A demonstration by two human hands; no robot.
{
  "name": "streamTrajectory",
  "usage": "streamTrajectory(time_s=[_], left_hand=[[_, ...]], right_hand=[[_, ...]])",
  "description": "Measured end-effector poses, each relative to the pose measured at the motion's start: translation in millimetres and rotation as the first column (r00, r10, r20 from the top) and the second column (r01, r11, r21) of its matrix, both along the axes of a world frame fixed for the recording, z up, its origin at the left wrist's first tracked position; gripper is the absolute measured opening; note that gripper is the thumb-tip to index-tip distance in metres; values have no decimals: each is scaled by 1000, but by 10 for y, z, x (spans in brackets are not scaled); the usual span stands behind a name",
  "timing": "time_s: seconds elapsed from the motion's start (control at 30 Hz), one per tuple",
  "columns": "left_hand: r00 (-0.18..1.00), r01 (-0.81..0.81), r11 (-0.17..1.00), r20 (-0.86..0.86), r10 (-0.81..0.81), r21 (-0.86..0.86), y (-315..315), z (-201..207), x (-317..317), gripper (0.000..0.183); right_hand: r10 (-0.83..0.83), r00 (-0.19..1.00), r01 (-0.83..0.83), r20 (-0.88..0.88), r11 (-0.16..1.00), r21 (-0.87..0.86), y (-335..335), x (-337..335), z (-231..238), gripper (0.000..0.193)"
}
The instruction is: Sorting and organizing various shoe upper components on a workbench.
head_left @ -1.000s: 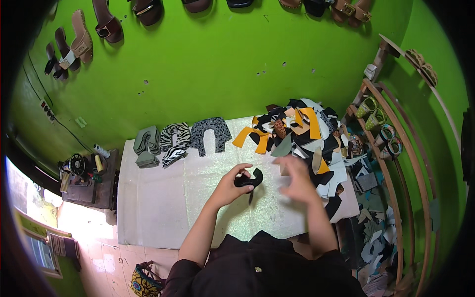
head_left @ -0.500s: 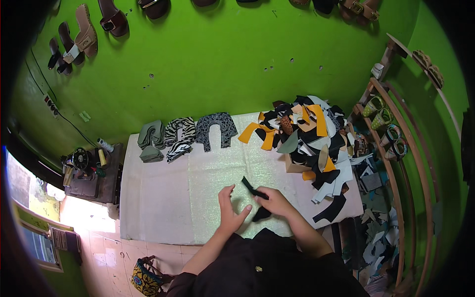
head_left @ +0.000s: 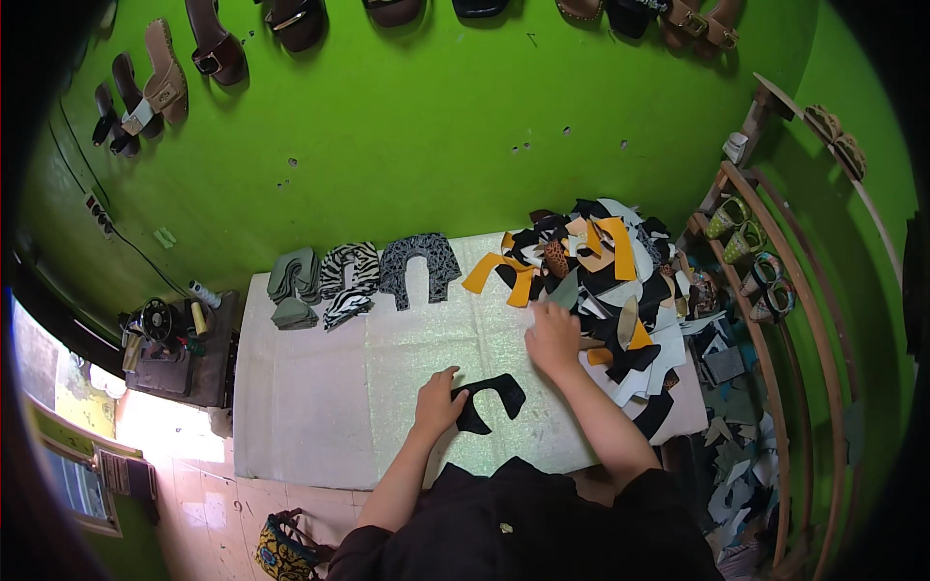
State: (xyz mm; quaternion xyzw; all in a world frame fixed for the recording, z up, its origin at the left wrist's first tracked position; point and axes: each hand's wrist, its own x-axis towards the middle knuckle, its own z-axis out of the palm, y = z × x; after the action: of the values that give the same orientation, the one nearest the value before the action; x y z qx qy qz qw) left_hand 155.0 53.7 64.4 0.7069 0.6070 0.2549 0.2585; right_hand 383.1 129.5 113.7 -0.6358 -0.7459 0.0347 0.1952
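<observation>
A black U-shaped cut piece [head_left: 511,394], likely leather or fabric, lies on the pale table cover in front of me. At its left end my left hand [head_left: 439,403] pinches the edge between thumb and fingers. My right hand [head_left: 555,341] is stretched forward to the near left side of a heap of cut scraps [head_left: 593,276]. Its fingers are bent downward beside a grey-green scrap [head_left: 563,290]; what they hold, if anything, is hidden. The heap mixes black, white, orange and spotted pieces.
Stacked grey-green pieces [head_left: 294,278], zebra-striped pieces [head_left: 350,266] and a dark patterned U-shaped stack [head_left: 419,266] line the table's far left. A sewing machine [head_left: 158,324] stands at left. Wooden rack [head_left: 775,320] and floor scraps [head_left: 731,455] are at right. Sandals [head_left: 218,44] hang on the green wall.
The black piece has passed from my right hand to lie spread on the table under my left hand. My right hand has moved forward to the scrap heap.
</observation>
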Motion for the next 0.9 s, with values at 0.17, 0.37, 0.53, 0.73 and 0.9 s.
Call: streamTrajectory(time_s=[0.17,0.37,0.53,0.73,0.9], left_hand=[[999,-41,995,21,40,93,17,87,-15,42],[973,-134,983,202,107,127,-43,144,-134,37],[862,-140,990,495,110,24,-58,371,-29,38],[506,85,865,769,390,-495,-86,532,-267,29],[500,-7,929,803,324,-370,-232,763,-452,25]], right_hand=[[-266,960,238,88,939,250,323,124,-263,33],[-142,979,177,-145,947,269,292,264,-320,16],[83,655,-70,-751,996,49,-72,-68,-27,19],[24,91,-292,-996,957,-3,-499,-816,195,20],[14,-36,-392,-999,920,27,-752,-1345,175,22]])
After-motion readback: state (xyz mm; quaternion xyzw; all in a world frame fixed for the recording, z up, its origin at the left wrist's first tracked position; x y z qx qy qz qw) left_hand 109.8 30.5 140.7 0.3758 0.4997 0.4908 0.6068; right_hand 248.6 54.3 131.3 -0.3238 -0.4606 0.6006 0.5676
